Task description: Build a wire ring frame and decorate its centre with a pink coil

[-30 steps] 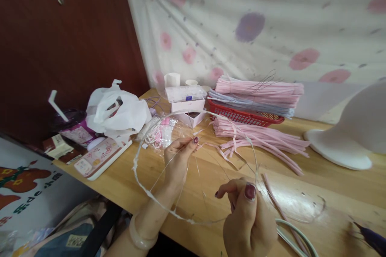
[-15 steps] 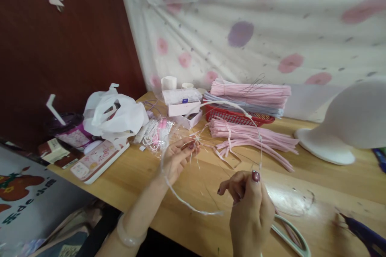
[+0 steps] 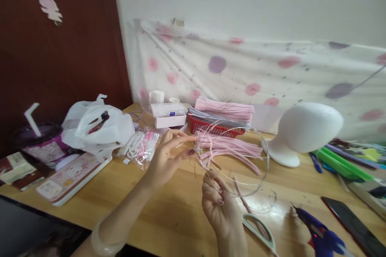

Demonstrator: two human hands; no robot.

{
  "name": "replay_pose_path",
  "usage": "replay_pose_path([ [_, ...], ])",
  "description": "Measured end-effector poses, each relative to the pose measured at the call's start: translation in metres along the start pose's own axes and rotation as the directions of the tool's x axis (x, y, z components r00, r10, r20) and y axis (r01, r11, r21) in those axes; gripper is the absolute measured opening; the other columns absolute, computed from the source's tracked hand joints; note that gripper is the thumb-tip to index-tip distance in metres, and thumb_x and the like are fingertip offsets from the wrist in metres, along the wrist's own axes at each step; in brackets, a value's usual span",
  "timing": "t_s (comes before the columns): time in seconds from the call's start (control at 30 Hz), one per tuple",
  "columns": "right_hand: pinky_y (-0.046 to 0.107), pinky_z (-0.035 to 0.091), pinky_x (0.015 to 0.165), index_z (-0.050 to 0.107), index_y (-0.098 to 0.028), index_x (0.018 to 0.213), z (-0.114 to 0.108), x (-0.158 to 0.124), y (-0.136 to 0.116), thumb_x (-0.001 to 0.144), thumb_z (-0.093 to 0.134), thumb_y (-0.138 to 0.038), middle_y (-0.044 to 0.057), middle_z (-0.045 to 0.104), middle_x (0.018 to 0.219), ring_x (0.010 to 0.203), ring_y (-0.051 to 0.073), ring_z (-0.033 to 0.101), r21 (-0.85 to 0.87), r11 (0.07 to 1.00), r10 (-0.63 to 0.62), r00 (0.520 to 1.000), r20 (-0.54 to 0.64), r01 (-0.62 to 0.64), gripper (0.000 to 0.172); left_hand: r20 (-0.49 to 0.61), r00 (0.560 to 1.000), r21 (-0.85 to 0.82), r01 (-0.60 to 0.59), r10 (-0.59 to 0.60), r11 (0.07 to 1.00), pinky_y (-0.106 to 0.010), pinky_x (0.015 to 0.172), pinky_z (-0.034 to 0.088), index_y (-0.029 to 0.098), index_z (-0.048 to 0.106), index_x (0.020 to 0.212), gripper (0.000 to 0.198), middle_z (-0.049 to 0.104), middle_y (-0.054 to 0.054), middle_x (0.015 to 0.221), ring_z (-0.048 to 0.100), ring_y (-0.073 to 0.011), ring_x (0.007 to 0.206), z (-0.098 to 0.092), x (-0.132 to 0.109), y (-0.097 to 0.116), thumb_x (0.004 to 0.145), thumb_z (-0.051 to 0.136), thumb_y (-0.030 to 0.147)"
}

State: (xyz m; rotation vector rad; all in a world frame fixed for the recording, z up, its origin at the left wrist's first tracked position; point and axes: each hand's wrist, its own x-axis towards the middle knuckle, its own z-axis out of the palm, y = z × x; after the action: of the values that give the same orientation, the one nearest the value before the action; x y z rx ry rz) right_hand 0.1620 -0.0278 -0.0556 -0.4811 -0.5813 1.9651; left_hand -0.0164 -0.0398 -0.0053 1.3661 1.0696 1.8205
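A white plastic bag [image 3: 98,128] lies at the left. The left hand [image 3: 167,154] has thumb and forefinger parted at the middle of a wire hoop [image 3: 268,160]; whether they grip I cannot tell. The right hand [image 3: 218,200], fingers curled, pinches the hoop above the table [image 3: 177,213]. Farther right are a foam head [image 3: 310,128] and glue gun [image 3: 319,233]

1. The basket [image 3: 208,127] was red.
2. Behind the basket, the sheet [image 3: 193,62] was white, blotched pink and purple.
3. In front of it, the wire hoop [image 3: 268,160] was pale grey.
4. Right of it, the head form [image 3: 312,128] was plain white.
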Motion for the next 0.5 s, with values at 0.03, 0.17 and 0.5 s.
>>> replay_pose_path([
  [0.03,0.004,0.024,0.041,0.057,-0.016,0.074,0.0,0.0,-0.001,0.082,0.069,-0.018,-0.014,0.024,0.057,0.043,0.002,0.016,-0.003,1.0,0.02,1.0,0.005,-0.02,0.015,0.03,0.999,0.036,-0.034,0.033,0.999,-0.029,0.103,0.041,0.025,0.084,0.093,0.017,0.066,-0.008,0.108,0.056,-0.0257,0.112,0.0,0.003,0.004,0.076,0.084,0.027],
  [0.17,0.005,0.032,0.044,0.069,-0.012,0.101,-0.004,-0.003,-0.008,0.079,0.078,-0.036,-0.003,0.06,0.07,0.049,0.0,0.045,-0.036,0.993,0.111,0.994,0.0,-0.111,0.034,0.112,0.991,0.12,-0.089,0.075,0.989,-0.029,0.089,0.045,0.023,0.079,0.075,0.008,0.069,-0.006,0.086,0.062,-0.0234,0.091,-0.002,0.01,0.015,0.078,0.081,0.029],
  [0.5,0.026,0.05,0.071,0.072,-0.023,0.087,-0.001,-0.055,-0.022,0.092,0.067,-0.045,0.002,0.068,0.081,0.077,0.016,0.064,-0.935,0.165,-0.639,0.756,0.14,0.313,0.023,0.011,0.994,0.253,0.101,-0.108,0.962,-0.024,0.066,0.047,0.021,0.069,0.077,0.015,0.068,0.002,0.072,0.062,-0.0144,0.07,-0.005,-0.031,0.006,0.086,0.073,0.031],
])
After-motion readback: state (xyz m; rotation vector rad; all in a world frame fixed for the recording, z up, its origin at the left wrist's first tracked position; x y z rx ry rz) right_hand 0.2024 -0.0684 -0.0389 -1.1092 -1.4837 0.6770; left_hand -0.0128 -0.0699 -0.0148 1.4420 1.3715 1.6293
